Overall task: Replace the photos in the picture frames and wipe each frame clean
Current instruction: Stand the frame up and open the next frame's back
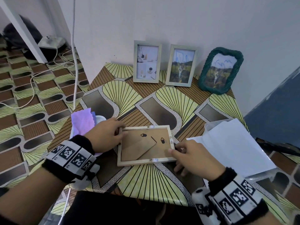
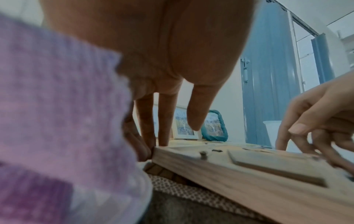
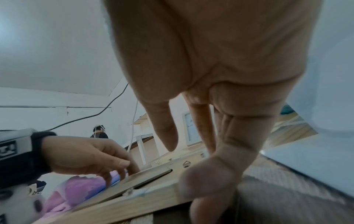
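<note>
Wooden picture frame (image 1: 146,144): lies face down at lower centre of the head view on the patterned table (image 1: 162,184), brown backing board and folded stand uppermost; long axis runs left to right, slightly tilted, and the stand's broad end points to the lower left.

Left hand (image 1: 103,135): at the frame's left short edge, fingers curled onto the upper left corner, holding it. The left wrist view alone shows fingertips (image 2: 147,150) pressed against that corner's side and a small turn-clip (image 2: 203,155) standing on the rail.

Right hand (image 1: 193,158): at the lower right corner, thumb on the backing, fingers under the edge; the right wrist view shows the thumb (image 3: 206,180) lying over the rail.

Purple cloth (image 1: 82,122): left of the frame, beneath the left wrist.

White paper (image 1: 230,143): right of the frame.

Three standing frames (image 1: 180,65): upper centre, against the wall.
</note>
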{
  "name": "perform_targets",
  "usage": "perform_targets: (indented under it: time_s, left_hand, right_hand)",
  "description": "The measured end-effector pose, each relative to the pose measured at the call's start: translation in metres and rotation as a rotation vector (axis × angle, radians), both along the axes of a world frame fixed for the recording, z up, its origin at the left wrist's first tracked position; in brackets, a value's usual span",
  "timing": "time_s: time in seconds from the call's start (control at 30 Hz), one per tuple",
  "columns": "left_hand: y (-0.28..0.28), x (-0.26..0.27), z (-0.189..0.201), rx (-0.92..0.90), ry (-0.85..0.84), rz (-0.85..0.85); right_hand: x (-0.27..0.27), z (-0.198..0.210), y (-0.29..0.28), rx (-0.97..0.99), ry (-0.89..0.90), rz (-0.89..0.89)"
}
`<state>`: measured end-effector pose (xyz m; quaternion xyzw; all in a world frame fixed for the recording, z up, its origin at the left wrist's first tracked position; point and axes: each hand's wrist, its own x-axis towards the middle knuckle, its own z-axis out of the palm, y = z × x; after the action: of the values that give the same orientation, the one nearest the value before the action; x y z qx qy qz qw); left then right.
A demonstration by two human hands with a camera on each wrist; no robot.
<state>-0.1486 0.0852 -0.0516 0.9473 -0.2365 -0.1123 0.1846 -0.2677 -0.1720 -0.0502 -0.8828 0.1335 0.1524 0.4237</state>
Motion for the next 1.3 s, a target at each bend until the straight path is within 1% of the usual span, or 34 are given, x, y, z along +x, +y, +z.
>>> perform_targets:
  time_s: [0.1, 0.2, 0.33, 0.5, 0.6, 0.67, 0.73, 0.8, 0.87, 0.93, 1.0, 1.07, 1.13, 1.2, 1.27, 1.3]
  left_hand:
    - [0.008, -0.007, 0.0, -0.002, 0.005, 0.033]
    - [0.013, -0.022, -0.001, -0.057, 0.005, 0.05]
    - [0.01, -0.049, -0.005, -0.046, -0.027, -0.048]
    - [0.005, -0.064, -0.008, 0.013, -0.047, -0.089]
    - [0.004, -0.067, -0.007, 0.031, -0.056, -0.086]
    - [0.003, -0.067, -0.006, 0.062, -0.068, -0.089]
    - [0.0, -0.067, -0.005, 0.114, -0.084, -0.094]
    - [-0.003, -0.065, -0.001, 0.167, -0.122, -0.084]
    - [-0.008, -0.059, 0.005, 0.178, -0.168, -0.078]
    - [-0.016, -0.05, 0.01, 0.135, -0.185, -0.139]
    - [-0.026, -0.04, 0.013, 0.121, -0.196, -0.274]
    - [-0.038, -0.031, 0.013, 0.145, -0.24, -0.438]
    - [-0.049, -0.025, 0.012, 0.227, -0.269, -0.582]
    - [-0.056, -0.02, 0.007, 0.336, -0.237, -0.684]
    - [-0.059, -0.017, 0.001, 0.393, -0.154, -0.71]
    - [-0.059, -0.016, -0.001, 0.385, -0.122, -0.709]
  right_hand:
    - [0.016, 0.003, -0.008, -0.086, -0.043, 0.014]
    - [0.036, 0.004, -0.013, -0.156, -0.076, 0.015]
    - [0.062, 0.004, -0.007, -0.303, -0.096, 0.081]
    - [0.084, 0.003, 0.009, -0.358, -0.125, 0.122]
    - [0.083, 0.003, 0.011, -0.4, -0.166, 0.16]
    - [0.076, 0.004, 0.01, -0.364, -0.204, 0.173]
    - [0.066, 0.004, 0.006, -0.363, -0.246, 0.23]
    - [0.054, 0.002, 0.002, -0.432, -0.274, 0.302]
    - [0.043, 0.001, -0.002, -0.492, -0.285, 0.362]
    - [0.035, 0.0, -0.006, -0.496, -0.291, 0.433]
    - [0.029, -0.002, -0.008, -0.498, -0.283, 0.508]
    - [0.026, -0.005, -0.008, -0.502, -0.248, 0.547]
    - [0.025, -0.008, -0.009, -0.491, -0.214, 0.568]
    - [0.027, -0.01, -0.011, -0.459, -0.181, 0.583]
    - [0.028, -0.011, -0.014, -0.441, -0.13, 0.601]
    - [0.029, -0.011, -0.015, -0.439, -0.105, 0.61]
